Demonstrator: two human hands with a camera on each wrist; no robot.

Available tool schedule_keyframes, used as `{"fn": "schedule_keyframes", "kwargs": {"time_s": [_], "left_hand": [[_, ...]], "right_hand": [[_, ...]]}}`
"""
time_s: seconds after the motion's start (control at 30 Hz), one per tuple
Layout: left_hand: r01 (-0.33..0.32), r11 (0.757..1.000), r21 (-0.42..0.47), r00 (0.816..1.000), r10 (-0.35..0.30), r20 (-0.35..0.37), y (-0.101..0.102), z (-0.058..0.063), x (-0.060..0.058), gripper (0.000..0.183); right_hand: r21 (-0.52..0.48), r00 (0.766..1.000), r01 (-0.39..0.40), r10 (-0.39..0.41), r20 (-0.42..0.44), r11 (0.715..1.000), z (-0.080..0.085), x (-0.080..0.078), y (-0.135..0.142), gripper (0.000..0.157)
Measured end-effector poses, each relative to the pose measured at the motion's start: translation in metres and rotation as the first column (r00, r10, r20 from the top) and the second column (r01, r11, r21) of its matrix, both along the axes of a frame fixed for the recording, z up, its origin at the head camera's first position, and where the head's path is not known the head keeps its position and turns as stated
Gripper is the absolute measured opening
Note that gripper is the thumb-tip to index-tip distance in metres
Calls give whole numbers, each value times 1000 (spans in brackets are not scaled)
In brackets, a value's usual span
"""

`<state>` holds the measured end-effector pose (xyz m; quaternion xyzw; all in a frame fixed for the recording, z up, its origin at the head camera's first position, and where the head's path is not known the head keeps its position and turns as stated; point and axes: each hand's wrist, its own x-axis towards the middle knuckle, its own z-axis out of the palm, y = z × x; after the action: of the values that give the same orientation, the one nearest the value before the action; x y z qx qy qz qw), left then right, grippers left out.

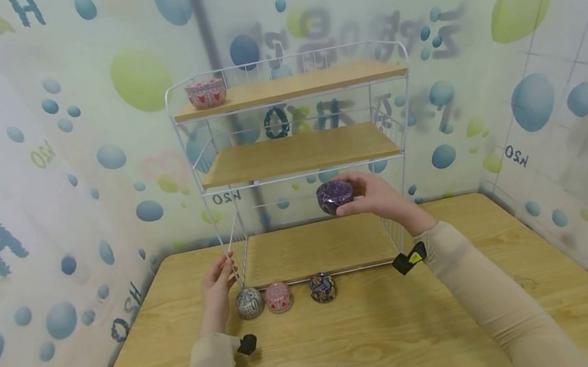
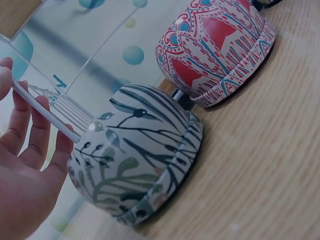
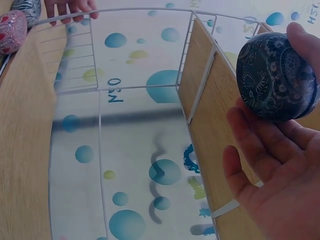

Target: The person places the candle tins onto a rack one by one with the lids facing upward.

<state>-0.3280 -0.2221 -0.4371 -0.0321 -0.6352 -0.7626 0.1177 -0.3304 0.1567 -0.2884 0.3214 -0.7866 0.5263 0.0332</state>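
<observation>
My right hand (image 1: 370, 195) holds a round dark purple patterned tin (image 1: 335, 195) by its sides, raised in front of the rack below its middle shelf (image 1: 301, 153). In the right wrist view the tin (image 3: 275, 75) sits between thumb and fingers. My left hand (image 1: 219, 280) grips the white front post of the rack at lower left, thumb and fingers about the wire (image 2: 45, 112). Just beside that hand stands a tin with a leaf pattern (image 2: 135, 155). A red and white tin (image 2: 215, 50) is next to it, and a dark floral tin (image 1: 322, 287) stands farther right.
A pink tin with hearts (image 1: 206, 94) stands at the left end of the top shelf (image 1: 303, 85). The rack's bottom shelf (image 1: 319, 247) lies low over the wooden table (image 1: 348, 343). Behind the rack is a wall covering (image 1: 150, 146) with printed bubbles.
</observation>
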Motion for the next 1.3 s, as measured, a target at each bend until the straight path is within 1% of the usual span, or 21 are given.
{"fn": "schedule_keyframes", "kwargs": {"time_s": [0.2, 0.4, 0.53, 0.7, 0.8, 0.97, 1.13, 1.3], "left_hand": [[0, 1000, -1, 1000, 0, -5, 0, 0, -1, 38], [-13, 1000, 4, 1000, 13, -4, 0, -1, -2, 38], [-17, 1000, 11, 1000, 18, -2, -3, -7, -8, 37], [-32, 999, 22, 999, 32, -3, -6, -18, -16, 38], [-39, 999, 8, 999, 39, -14, -6, -21, -18, 40], [-46, 999, -3, 998, 46, -34, -6, -23, -18, 41], [-54, 999, -6, 998, 54, -36, -5, -23, -18, 39], [-46, 999, -3, 998, 46, -41, -4, -22, -18, 41]], "right_hand": [[-15, 1000, 3, -3, 13, 1000, 9, 1, 2, 62], [-20, 1000, -10, 10, 27, 1000, 13, 0, 0, 63], [-21, 999, -11, 12, 39, 1000, 17, 1, -2, 64], [-12, 1000, -15, 15, 16, 1000, 20, 0, -4, 62], [-7, 1000, -6, 6, 9, 1000, 22, -1, -5, 61], [-9, 1000, 4, -3, 4, 1000, 28, 0, -8, 62], [-29, 1000, -16, 16, 0, 999, 34, 2, -11, 61], [-52, 1000, -25, 25, -7, 998, 42, 3, -13, 59]]}}
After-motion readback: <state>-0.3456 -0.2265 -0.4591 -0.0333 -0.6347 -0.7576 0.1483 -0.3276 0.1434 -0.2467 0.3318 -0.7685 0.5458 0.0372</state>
